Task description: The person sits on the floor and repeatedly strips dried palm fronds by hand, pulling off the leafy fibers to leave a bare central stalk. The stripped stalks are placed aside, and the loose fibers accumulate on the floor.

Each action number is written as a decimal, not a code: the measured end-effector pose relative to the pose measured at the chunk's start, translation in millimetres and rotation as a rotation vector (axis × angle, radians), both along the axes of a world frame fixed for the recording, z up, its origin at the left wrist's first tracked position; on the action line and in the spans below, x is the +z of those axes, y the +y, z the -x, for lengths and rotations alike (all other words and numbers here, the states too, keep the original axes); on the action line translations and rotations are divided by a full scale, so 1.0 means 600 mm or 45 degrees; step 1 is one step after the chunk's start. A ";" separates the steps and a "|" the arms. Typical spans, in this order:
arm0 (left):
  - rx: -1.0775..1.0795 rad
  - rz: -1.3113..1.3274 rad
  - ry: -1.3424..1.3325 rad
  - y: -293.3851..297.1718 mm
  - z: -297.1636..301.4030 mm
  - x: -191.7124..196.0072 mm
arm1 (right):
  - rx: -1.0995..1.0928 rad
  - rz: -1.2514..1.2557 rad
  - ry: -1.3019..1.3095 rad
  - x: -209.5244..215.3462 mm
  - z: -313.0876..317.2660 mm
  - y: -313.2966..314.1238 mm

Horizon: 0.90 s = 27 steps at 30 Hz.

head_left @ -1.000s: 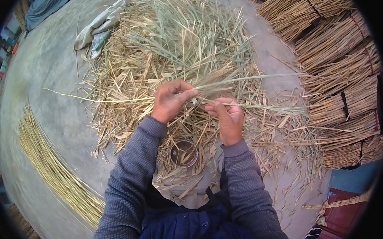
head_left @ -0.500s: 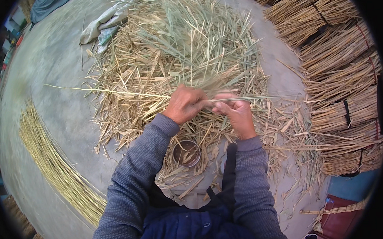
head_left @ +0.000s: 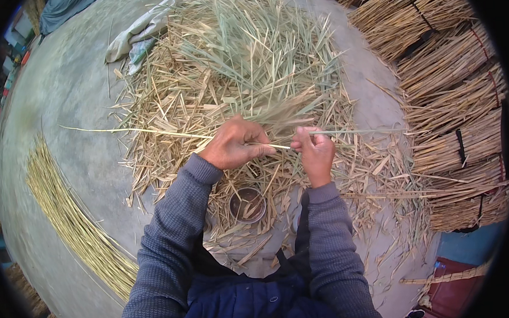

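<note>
My left hand (head_left: 235, 144) is closed round a long thin straw stalk (head_left: 167, 133), whose pale yellow length stretches out to the left. The stalk's other end comes out past my left fingertips to my right hand (head_left: 314, 152). Thumb and fingers of the right hand are pinched on a narrow green leaf blade (head_left: 354, 132) that points to the right. Whether those fingers also touch the stalk's end I cannot tell. Both hands are above a broad heap of dry and green leaf strips (head_left: 249, 61).
Peeled yellow stalks (head_left: 76, 220) lie in a long bundle on the concrete floor (head_left: 73, 99) at left. Tied reed bundles (head_left: 453, 108) are stacked along the right. A round bowl (head_left: 248, 205) sits among scraps near my lap. A whitish sack (head_left: 138, 32) lies at the heap's far left.
My hands have moved apart: the left one shifted left with the stalk. A gap with bare stalk now shows between the fingertips. The leaf blade is still in my right hand.
</note>
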<state>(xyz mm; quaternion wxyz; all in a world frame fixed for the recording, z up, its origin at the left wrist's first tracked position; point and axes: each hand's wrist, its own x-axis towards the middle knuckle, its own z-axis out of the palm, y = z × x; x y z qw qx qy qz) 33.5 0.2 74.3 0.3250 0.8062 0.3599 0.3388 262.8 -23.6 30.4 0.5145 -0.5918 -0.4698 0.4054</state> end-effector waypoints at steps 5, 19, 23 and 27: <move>0.024 -0.066 0.068 -0.015 0.006 0.020 | -0.020 -0.068 -0.321 -0.016 -0.008 0.007; 0.229 -0.417 0.472 -0.030 0.071 -0.024 | 0.301 0.209 -0.584 -0.003 -0.033 0.031; 0.199 -0.416 0.448 -0.030 0.071 -0.045 | 0.719 0.122 0.122 0.046 0.011 -0.016; 0.210 -0.418 0.378 -0.032 0.052 -0.053 | 0.509 0.067 0.012 0.051 0.030 -0.033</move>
